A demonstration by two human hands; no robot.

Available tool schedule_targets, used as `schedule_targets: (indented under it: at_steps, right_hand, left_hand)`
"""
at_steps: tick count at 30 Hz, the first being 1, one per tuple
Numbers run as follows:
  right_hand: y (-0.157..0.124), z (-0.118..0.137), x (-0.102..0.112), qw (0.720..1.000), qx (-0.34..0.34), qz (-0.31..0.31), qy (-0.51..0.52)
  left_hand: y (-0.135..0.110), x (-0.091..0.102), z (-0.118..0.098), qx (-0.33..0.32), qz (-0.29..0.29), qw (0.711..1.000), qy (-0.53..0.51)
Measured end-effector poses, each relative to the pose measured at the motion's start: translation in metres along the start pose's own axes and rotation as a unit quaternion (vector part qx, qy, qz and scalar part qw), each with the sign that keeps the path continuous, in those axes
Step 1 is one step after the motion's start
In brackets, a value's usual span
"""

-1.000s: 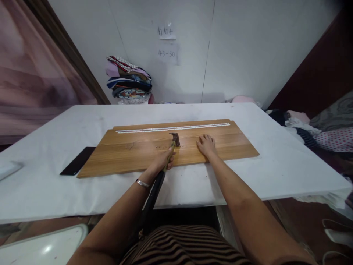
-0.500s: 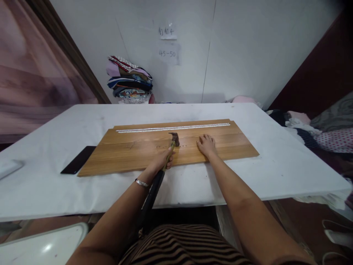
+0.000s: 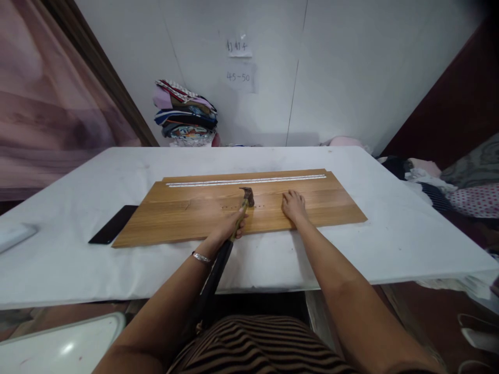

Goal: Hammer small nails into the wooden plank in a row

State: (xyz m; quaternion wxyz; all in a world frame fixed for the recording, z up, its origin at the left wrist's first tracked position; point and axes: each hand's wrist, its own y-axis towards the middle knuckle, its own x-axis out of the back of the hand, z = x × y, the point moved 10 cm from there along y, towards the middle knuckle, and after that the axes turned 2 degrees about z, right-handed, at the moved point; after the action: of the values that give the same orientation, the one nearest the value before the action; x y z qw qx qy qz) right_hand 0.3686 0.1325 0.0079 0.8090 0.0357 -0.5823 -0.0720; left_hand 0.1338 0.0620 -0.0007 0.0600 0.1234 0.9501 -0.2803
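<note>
My left hand (image 3: 232, 225) is closed around the handle of a claw hammer (image 3: 248, 197). The hammer's dark head is over the middle of a wooden board (image 3: 187, 223), beside a row of small dark dots (image 3: 259, 206); whether these are nails or holes is too small to tell. Whether the head touches the board I cannot make out. On the board to the right, my right hand (image 3: 293, 205) rests palm down with slightly bent fingers and holds nothing. Two thin white strips (image 3: 245, 181) run along the board's far side.
The board lies on a white-covered table (image 3: 390, 234). A black flat object (image 3: 113, 224) sits by its left end, and a white item (image 3: 15, 236) farther left. Folded fabrics (image 3: 186, 114) are stacked behind the table, with more cloth (image 3: 473, 197) at the right.
The view has shifted very slightly. Both hands, the hammer and the board keep nearly the same places, with my left hand still gripping the hammer.
</note>
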Motion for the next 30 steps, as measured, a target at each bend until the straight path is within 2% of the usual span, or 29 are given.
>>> schedule_targets:
  at_steps: [13,20,30]
  right_hand:
    - [0.0,-0.001,-0.0006,1.0,-0.004,-0.003,-0.001]
    - [0.0004,-0.0004,-0.0006,1.0,-0.003,-0.001,-0.009]
    - [0.0027,-0.003,-0.0039,1.0,-0.003,-0.005,-0.002]
  left_hand:
    - [0.0,0.0018,0.0005,-0.008,-0.004,1.0,-0.005]
    - [-0.0023,-0.0016,-0.0029,-0.022,0.016,1.0,0.005]
    - [0.0028,0.0001,0.0008,-0.014,0.006,1.0,0.0]
